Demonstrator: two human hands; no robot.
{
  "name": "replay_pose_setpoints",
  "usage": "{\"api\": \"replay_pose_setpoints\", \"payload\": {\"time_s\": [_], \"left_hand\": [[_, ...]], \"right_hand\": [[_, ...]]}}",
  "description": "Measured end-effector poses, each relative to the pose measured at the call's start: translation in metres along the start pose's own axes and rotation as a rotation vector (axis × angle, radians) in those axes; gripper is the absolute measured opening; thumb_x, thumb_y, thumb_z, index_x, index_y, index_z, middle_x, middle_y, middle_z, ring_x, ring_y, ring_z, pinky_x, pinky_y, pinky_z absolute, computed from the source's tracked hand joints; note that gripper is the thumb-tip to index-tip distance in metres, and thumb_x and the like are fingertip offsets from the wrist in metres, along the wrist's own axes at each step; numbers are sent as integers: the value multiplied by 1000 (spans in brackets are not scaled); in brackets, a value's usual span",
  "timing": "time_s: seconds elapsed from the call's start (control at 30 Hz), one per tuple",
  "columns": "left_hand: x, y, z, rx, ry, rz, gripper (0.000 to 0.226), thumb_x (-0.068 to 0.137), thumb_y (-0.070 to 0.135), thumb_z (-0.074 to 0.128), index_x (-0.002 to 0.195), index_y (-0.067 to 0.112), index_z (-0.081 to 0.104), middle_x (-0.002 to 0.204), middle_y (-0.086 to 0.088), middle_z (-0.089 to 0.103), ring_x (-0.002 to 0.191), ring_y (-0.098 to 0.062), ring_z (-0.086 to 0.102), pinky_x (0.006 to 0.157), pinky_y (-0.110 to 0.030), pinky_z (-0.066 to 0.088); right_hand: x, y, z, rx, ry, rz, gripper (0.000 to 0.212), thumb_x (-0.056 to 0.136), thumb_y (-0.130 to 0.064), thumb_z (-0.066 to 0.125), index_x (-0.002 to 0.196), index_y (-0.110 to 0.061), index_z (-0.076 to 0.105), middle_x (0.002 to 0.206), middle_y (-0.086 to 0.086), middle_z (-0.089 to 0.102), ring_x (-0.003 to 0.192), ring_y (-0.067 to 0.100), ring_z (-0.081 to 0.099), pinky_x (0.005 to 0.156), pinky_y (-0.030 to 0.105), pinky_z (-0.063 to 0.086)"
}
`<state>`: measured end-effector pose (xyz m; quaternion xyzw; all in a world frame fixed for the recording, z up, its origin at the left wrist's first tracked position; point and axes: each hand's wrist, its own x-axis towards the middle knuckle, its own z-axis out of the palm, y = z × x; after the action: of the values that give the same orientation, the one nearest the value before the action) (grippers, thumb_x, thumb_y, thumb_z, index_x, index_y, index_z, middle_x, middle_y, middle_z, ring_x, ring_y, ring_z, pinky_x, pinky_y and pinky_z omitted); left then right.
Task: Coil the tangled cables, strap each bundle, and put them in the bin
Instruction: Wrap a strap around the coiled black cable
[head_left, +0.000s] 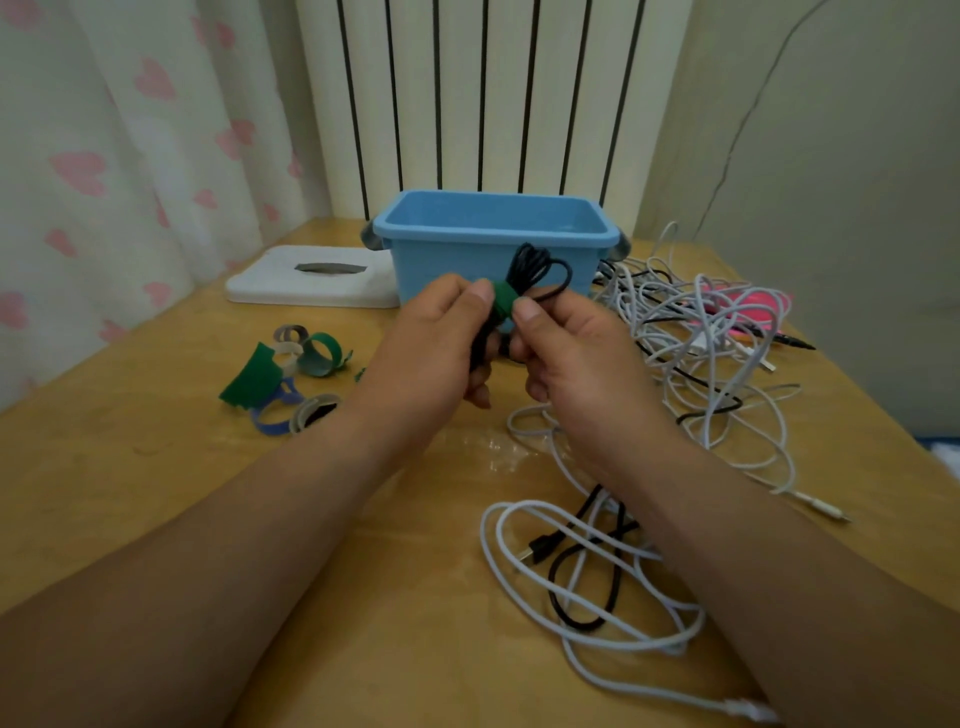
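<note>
Centrally, the left hand (447, 332) and right hand (566, 353) hold a coiled black cable (537, 267) upright and clear of the table (156, 493), just in front of the blue bin (441, 239); the left fingers curl round the lower loops to keep the coil from springing open, thumb pressed to the green strap (503, 304) wound round its waist; the right thumb and forefinger pinch the strap's near edge, seemingly to draw it tight or press its end closed, the other right fingers being curled beneath; the loops fan out above the strap, so binding looks close to done and the drop into the bin not yet made; no bundle shows inside the bin; spare straps (291, 374) lie in a loose group at the left, within the left hand's reach; the tangled cables (701, 332), white, black and pink, lie heaped at the right beside the bin, with a white and a black lead (571, 571) trailing nearer the body under the right forearm; a flat white lid (311, 280) lies left of the bin.
</note>
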<state>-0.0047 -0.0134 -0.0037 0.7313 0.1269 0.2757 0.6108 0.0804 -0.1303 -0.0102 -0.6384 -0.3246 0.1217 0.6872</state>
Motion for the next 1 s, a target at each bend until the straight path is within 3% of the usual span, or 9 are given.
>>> {"api": "replay_pose_setpoints", "payload": {"time_s": [0.1, 0.23, 0.37, 0.43, 0.57, 0.67, 0.73, 0.9, 1.0], "left_hand": [[2, 4, -6, -221, -81, -90, 28, 115, 31, 42, 105, 10, 57, 72, -5, 52, 53, -16, 40, 49, -30, 41], [-2, 11, -10, -303, -235, -285, 37, 114, 39, 43, 92, 13, 59, 66, -4, 47, 48, -14, 36, 43, -27, 39], [-6, 10, 0, -65, -137, -148, 45, 113, 48, 45, 106, 7, 64, 83, -9, 65, 64, -22, 59, 62, -38, 60], [-6, 8, 1, 10, -116, -55, 37, 112, 44, 48, 108, 9, 61, 87, -8, 65, 70, -21, 60, 66, -38, 62], [-2, 6, -4, -214, -137, -58, 31, 114, 35, 47, 104, 9, 58, 80, -9, 54, 60, -17, 47, 54, -30, 48], [-1, 10, -8, -447, -226, -139, 36, 113, 36, 46, 90, 11, 57, 69, -3, 48, 50, -12, 40, 45, -24, 40], [-1, 12, -9, -552, -286, -198, 34, 112, 38, 48, 90, 14, 59, 66, 0, 44, 45, -9, 38, 41, -21, 37], [-1, 11, -11, -564, -336, -269, 35, 111, 43, 48, 91, 17, 60, 62, 3, 42, 43, -8, 36, 39, -21, 36], [-4, 14, -8, -439, -304, -274, 44, 111, 47, 47, 89, 13, 64, 64, -4, 52, 48, -15, 47, 45, -27, 45]], "right_hand": [[0, 0, 0, 12, -62, -14, 17, 110, -18, 54, 109, -18, 71, 71, -7, 61, 57, 3, 52, 59, 22, 42], [-2, -1, -2, 104, -118, 28, 23, 108, -21, 57, 91, -15, 70, 66, -3, 59, 56, 10, 49, 59, 28, 43], [-1, -2, -2, 109, -3, 41, 22, 107, -23, 59, 89, -14, 69, 63, -2, 59, 55, 10, 51, 59, 28, 45], [0, -2, -3, 89, 44, 34, 20, 106, -26, 61, 94, -13, 70, 60, -6, 59, 54, 7, 53, 58, 26, 47], [1, -3, -4, 155, -30, 18, 17, 106, -25, 62, 95, -15, 71, 64, -2, 61, 56, 12, 53, 56, 24, 47], [0, 0, -3, 234, -184, 33, 15, 105, -25, 61, 111, -17, 73, 74, 11, 57, 58, 15, 49, 52, 23, 44], [-2, 0, -4, 317, -255, 78, 20, 100, -29, 63, 116, -20, 71, 73, 11, 52, 51, 12, 44, 49, 23, 41], [-4, -4, -7, 415, -261, 139, 14, 91, -26, 68, 103, -22, 72, 64, 3, 48, 45, 8, 38, 47, 22, 39], [-3, -6, -7, 434, -248, 148, 10, 88, -25, 70, 95, -19, 65, 61, 0, 53, 44, 8, 41, 46, 22, 39]]}}
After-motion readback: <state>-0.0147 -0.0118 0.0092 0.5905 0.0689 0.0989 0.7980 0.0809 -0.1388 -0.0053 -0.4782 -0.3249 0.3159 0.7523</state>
